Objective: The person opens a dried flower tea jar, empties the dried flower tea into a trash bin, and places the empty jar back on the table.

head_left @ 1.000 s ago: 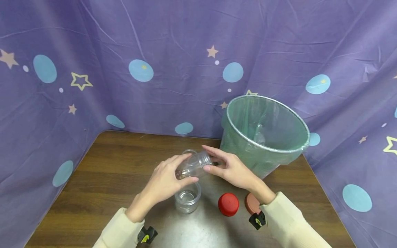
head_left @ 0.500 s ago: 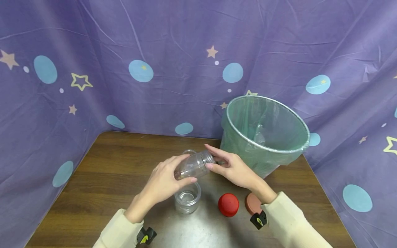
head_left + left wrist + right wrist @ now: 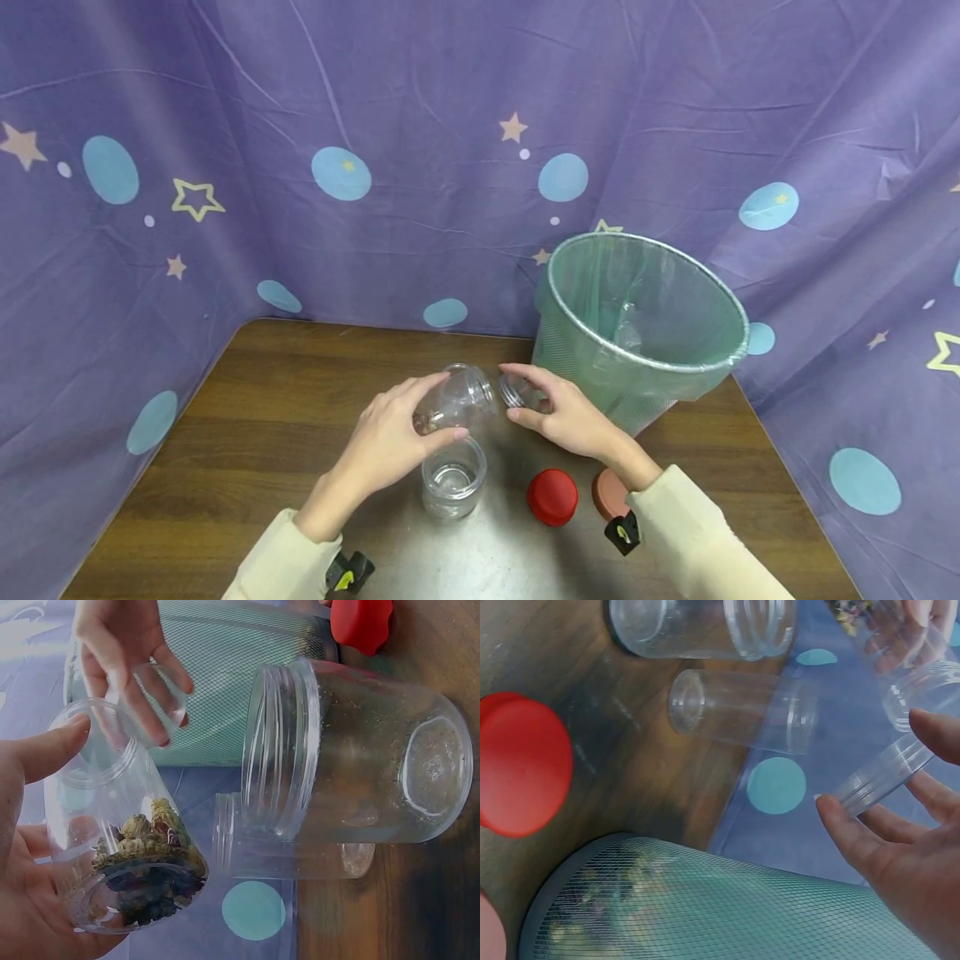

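My left hand point(image 3: 386, 435) grips a clear jar point(image 3: 459, 398), tilted with its open mouth toward the right hand. Dried flowers point(image 3: 154, 859) lie at the bottom of this jar in the left wrist view. My right hand point(image 3: 573, 417) pinches a clear screw lid point(image 3: 881, 778) by its edge, a short gap away from the jar's mouth. Below the left hand, a wide clear jar point(image 3: 453, 493) stands uncovered on the table. Behind it is a slimmer clear jar point(image 3: 739, 711), mostly hidden in the head view.
A red lid point(image 3: 552, 497) and a pink lid point(image 3: 611, 492), partly covered by the right forearm, lie on the wooden table point(image 3: 300, 400). At the back right stands a mesh bin point(image 3: 572, 354) lined with a green bag. A purple curtain point(image 3: 420, 217) surrounds the table.
The lid has come off the jar's mouth in my right hand. My left hand has drawn the jar slightly left, opening a gap between the two.
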The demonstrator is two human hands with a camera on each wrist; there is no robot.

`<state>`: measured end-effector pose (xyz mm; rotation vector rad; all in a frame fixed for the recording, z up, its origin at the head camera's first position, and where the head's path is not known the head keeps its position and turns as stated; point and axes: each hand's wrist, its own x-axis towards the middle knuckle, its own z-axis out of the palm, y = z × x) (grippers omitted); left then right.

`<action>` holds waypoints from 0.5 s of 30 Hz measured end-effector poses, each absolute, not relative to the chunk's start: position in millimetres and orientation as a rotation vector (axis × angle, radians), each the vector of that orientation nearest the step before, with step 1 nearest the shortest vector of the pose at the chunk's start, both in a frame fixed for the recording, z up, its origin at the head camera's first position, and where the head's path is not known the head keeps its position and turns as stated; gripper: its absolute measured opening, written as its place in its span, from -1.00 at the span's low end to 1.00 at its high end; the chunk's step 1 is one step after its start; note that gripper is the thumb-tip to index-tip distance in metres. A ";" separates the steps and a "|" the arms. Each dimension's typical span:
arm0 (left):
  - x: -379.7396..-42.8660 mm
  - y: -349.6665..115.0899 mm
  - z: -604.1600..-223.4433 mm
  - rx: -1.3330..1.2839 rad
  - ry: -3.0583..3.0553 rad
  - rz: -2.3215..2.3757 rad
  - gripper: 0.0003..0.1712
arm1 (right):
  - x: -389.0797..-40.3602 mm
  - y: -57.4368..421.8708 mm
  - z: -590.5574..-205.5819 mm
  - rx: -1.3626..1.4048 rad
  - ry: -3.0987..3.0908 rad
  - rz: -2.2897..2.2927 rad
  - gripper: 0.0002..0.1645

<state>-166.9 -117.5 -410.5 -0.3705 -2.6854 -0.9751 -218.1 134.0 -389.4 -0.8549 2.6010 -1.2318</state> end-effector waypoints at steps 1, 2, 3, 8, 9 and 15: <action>-167.0 -117.4 -410.8 -0.370 -2.686 -0.974 -0.13 | -218.5 133.9 -391.9 -0.854 2.610 -1.213 -0.32; -167.0 -117.4 -411.0 -0.366 -2.688 -0.972 -0.13 | -218.7 133.6 -394.2 -0.851 2.620 -1.193 -0.32; -167.0 -117.3 -411.2 -0.364 -2.690 -0.971 -0.13 | -219.0 133.1 -396.2 -0.853 2.629 -1.176 -0.32; -167.7 -116.5 -411.4 -0.358 -2.683 -0.975 -0.13 | -219.6 130.6 -404.0 -0.853 2.660 -1.089 -0.32; -167.9 -116.3 -411.4 -0.361 -2.681 -0.975 -0.13 | -219.9 130.2 -405.3 -0.853 2.660 -1.079 -0.32; -168.8 -115.8 -411.2 -0.366 -2.687 -0.972 -0.13 | -221.7 129.8 -415.1 -0.828 2.665 -1.030 -0.32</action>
